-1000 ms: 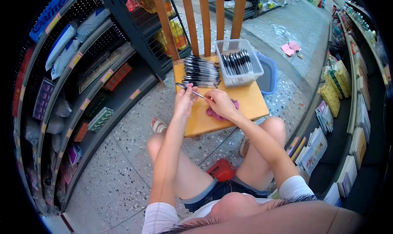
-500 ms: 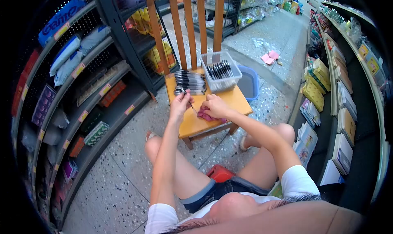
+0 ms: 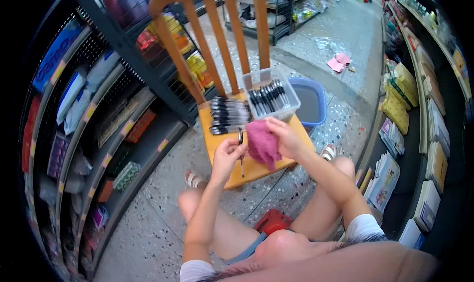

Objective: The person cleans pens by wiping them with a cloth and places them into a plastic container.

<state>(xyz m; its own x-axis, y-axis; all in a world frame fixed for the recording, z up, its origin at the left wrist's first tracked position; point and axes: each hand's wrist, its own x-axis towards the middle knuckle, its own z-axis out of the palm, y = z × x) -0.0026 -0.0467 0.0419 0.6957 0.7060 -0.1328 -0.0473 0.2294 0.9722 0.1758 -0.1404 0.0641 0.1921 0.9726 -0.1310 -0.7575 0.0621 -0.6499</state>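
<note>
My left hand [image 3: 230,153] pinches a pen [image 3: 241,139] with a black cap end, held upright over the front of the wooden chair [image 3: 222,171]. A crumpled pink cloth [image 3: 261,143] hangs from my right hand [image 3: 282,140], whose fingers are closed on its upper edge. The cloth is just right of the pen; whether they touch I cannot tell. Behind my left hand, a row of several black-and-clear pens [image 3: 229,115] lies on the seat. Beside them stands a clear plastic box [image 3: 284,113] with several more pens tilted inside.
A blue basin [image 3: 310,101] of greyish water stands on the floor right of the chair. Shelves of packaged goods [image 3: 113,129] curve along the left, and shelves of notebooks [image 3: 427,158] line the right. A red object [image 3: 272,221] sits between my legs. Pink paper [image 3: 338,61] lies farther off.
My right hand has lifted the cloth off the seat and now holds it up beside the pen. The pen in my left hand has turned from slanted to upright. The view has shifted slightly.
</note>
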